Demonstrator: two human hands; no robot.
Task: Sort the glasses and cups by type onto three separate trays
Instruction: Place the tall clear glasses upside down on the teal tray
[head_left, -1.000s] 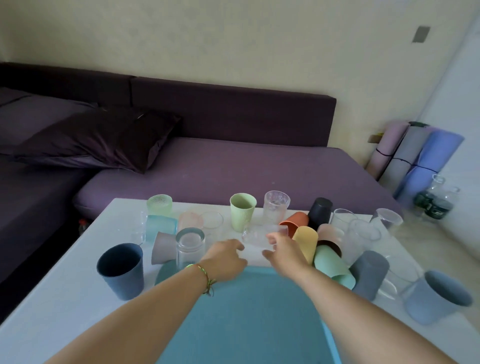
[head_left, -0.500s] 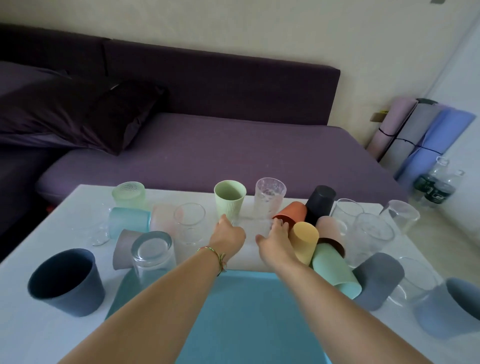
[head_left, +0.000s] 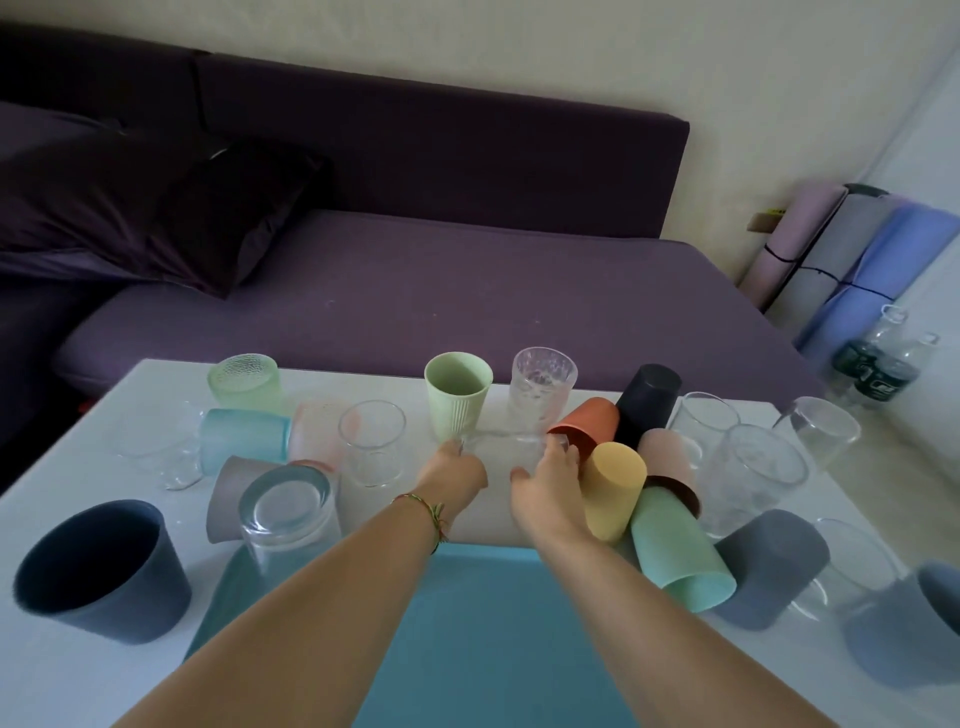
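Having reached past the far edge of the flat turquoise tray, the left hand and right hand now curl round opposite ends of the toppled clear glass tumbler just beyond it, so sorting seems underway.

purple sofa | dark pillow on it, left | rolled mats upright, far right | bottles just beside mats

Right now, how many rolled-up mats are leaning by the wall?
3: a pink mat on the left, a grey mat in the middle, a blue mat on the right. A dark top behind them may be a fourth.
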